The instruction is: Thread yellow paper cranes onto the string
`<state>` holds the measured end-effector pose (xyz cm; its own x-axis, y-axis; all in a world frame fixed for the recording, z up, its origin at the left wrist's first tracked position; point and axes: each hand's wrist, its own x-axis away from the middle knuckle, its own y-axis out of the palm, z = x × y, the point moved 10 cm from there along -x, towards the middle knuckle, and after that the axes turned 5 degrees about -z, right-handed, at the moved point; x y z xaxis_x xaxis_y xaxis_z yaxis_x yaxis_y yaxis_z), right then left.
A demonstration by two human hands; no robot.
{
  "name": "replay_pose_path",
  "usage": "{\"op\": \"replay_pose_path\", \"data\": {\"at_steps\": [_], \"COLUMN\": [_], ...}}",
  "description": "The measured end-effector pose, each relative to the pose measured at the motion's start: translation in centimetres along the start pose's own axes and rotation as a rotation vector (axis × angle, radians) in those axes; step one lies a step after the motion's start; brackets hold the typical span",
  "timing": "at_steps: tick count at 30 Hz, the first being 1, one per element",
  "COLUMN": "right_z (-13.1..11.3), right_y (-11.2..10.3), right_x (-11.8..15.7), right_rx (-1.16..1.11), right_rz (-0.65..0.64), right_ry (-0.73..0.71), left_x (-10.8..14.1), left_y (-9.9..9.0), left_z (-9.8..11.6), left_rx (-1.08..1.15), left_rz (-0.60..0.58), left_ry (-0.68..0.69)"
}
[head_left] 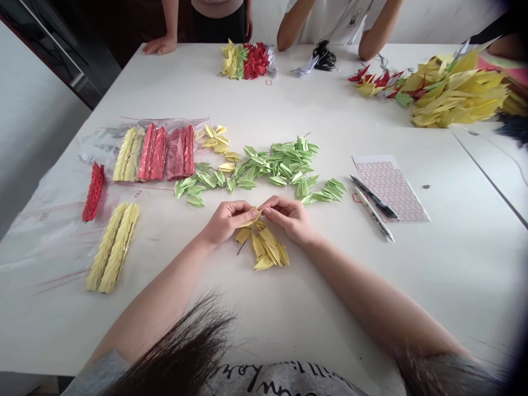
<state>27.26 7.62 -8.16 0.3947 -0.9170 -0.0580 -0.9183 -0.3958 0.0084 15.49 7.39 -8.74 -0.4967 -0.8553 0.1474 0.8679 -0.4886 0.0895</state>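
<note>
Yellow paper leaf point(257, 215) was pinched in the fingers point(247, 216) of the left hand point(225, 221) and right hand point(292, 219), the green strand point(289, 159) beyond seemingly strung, yellow stacks point(117, 250) at near left apparently unstrung.

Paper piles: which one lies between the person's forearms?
The small yellow pile, just below the left hand and right hand in the picture; the green pile lies beyond them, the large yellow pile at far right.

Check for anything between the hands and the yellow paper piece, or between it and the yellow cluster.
Nothing visible intervenes: left hand and right hand touch the yellow paper piece, the yellow cluster lies just below, and the green pieces lie beyond.
</note>
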Motion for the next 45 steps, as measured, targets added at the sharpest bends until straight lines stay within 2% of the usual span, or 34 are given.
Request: {"op": "replay_pose_path", "data": {"at_steps": [45], "right_z": [0.24], "right_y": [-0.13], "right_x": [-0.01], "right_rx": [-0.007], "right_rz": [-0.005], "right_ry": [-0.009], "left_x": [-0.04], "left_y": [-0.09], "left_z": [-0.17], "left_rx": [-0.024], "left_rz": [0.003], "left_ry": [0.026]}}
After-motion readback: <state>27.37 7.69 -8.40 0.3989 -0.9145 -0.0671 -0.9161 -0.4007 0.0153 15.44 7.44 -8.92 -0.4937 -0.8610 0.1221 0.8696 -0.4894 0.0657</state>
